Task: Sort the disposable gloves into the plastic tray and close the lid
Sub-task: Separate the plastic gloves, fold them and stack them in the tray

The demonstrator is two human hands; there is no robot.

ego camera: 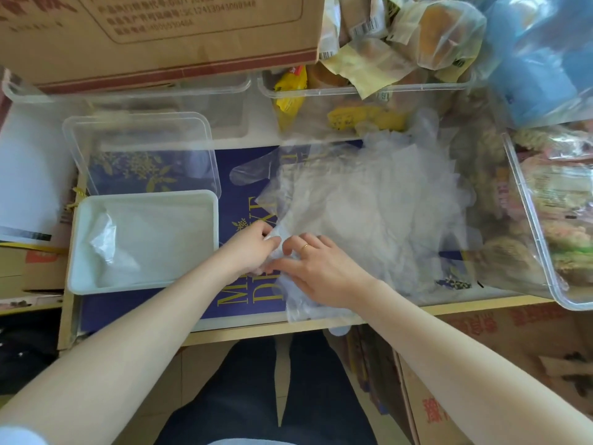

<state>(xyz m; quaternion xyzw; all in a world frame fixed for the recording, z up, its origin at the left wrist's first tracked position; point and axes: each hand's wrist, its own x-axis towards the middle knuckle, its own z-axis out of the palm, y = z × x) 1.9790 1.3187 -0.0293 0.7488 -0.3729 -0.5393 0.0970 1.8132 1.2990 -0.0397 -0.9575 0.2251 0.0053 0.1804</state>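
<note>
From the head camera, your left hand (253,248) pinches the near edge of a clear glove from the pile of disposable gloves (362,213), fingers curled on the film. Your right hand (316,271) rests just beside it on the same glove, fingers bent and pressing the plastic; a ring shows on one finger. The pile lies on the blue printed sheet (244,175) covering the tabletop, right of centre. The white plastic tray (144,284) sits to the left, a few gloves already inside. The clear lid (138,123) lies just behind the tray, off it.
</note>
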